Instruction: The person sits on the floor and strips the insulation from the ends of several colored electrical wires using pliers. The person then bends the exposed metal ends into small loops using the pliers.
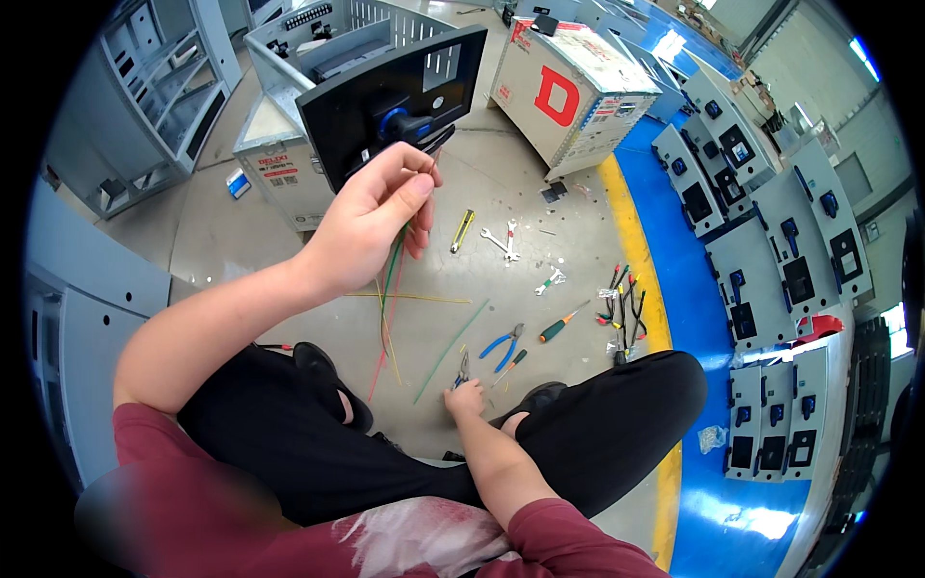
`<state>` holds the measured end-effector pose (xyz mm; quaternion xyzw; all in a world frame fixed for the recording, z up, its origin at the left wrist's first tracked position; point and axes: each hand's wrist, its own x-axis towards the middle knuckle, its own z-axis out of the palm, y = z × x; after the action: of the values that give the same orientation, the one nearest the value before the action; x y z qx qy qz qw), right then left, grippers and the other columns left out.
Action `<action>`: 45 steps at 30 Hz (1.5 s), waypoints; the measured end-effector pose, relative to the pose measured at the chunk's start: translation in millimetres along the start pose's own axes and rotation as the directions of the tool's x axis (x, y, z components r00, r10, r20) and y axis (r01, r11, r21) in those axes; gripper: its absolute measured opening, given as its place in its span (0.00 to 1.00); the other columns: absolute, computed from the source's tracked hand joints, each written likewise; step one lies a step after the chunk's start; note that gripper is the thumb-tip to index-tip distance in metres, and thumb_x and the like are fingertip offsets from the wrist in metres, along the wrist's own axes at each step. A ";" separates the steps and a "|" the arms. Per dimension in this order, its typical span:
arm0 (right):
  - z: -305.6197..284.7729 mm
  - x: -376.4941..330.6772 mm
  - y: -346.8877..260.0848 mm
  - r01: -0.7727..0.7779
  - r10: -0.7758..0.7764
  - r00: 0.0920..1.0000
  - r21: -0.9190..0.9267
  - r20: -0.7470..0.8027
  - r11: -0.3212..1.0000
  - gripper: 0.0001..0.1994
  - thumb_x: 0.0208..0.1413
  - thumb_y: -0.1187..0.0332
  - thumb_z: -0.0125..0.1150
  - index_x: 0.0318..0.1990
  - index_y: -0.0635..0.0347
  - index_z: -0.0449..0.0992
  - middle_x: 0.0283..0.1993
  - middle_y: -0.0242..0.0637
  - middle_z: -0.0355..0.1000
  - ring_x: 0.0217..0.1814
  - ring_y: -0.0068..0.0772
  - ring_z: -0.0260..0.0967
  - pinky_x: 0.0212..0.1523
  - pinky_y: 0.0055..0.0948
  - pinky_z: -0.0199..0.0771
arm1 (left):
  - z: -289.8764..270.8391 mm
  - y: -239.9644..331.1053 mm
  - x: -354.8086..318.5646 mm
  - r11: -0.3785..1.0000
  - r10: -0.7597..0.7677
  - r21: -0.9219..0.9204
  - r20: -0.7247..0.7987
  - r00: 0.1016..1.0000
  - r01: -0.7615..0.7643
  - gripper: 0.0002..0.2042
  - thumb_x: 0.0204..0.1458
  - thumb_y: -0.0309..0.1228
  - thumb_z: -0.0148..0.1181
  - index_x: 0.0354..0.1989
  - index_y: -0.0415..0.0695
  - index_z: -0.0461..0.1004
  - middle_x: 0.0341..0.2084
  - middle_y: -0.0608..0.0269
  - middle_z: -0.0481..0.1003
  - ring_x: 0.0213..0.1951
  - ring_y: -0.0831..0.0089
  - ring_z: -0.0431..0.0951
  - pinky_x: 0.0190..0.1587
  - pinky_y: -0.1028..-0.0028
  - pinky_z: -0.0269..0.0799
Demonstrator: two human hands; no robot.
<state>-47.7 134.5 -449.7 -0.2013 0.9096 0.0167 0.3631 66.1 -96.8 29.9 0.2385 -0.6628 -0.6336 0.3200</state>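
My left hand (371, 217) is raised in front of a black panel (356, 120) with a rotary handle on its face. Its fingers are curled closed round a few thin wires (396, 260), green, red and yellow, which hang toward the floor. Low down between my legs, my right hand (465, 397) closes on the handles of small pliers (463, 370), jaws pointing away from me. Right of them lie blue-handled pliers (501, 348) and a small screwdriver (511, 367). A loose green wire (451, 352) and a yellow wire (434, 299) rest on the floor.
Farther off lie a yellow utility knife (462, 231), wrenches (506, 243) and a larger screwdriver (562, 324). Several tools (626, 308) cluster by the yellow floor line (631, 222). A white crate (568, 91) stands beyond; grey panels with handles (761, 260) line the blue floor at right.
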 end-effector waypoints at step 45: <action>-442.9 -230.5 -70.4 0.905 -0.776 0.298 -0.093 -0.556 0.415 0.15 0.46 0.81 0.57 0.45 0.64 0.70 0.37 0.49 0.68 0.42 0.59 0.70 0.42 0.48 0.71 | 42.5 23.7 -3.9 0.854 0.401 0.291 0.162 0.902 -0.432 0.10 0.61 0.17 0.65 0.50 0.33 0.83 0.33 0.59 0.80 0.30 0.78 0.79 0.32 0.78 0.73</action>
<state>-159.6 73.2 38.1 -0.6010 0.7183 -0.3419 0.0772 40.0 -62.8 53.3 0.1073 -0.8068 -0.4441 0.3746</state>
